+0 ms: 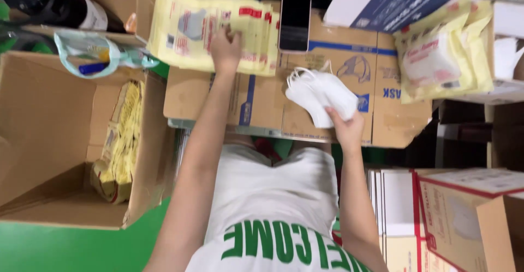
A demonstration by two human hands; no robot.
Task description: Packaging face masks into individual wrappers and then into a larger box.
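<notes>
- A bundle of white face masks (321,93) is gripped by the right hand (345,128), whose fingers are clamped on its lower end.
- The bundle's long axis is seen running diagonally, from the hand at lower right toward upper left, with the ear loops spilling out at the upper-left end.
- The bundle is held just above a flattened cardboard sheet (262,105) that serves as the work surface.
- The left hand (225,49) is laid on a stack of yellow packaging bags (185,29), fingers together and pressed onto the top bag; whether a bag is pinched cannot be told.
- The stack is laid flat, its long axis running left to right.
- A dark phone (295,23) is placed upright just beside the stack.
- A large open cardboard box (54,141) at the left is seen holding 1 bundle of filled yellow packs (117,141), leaned against its right wall.
- More filled yellow packs (442,54) are piled at the right, well apart from both hands.
</notes>
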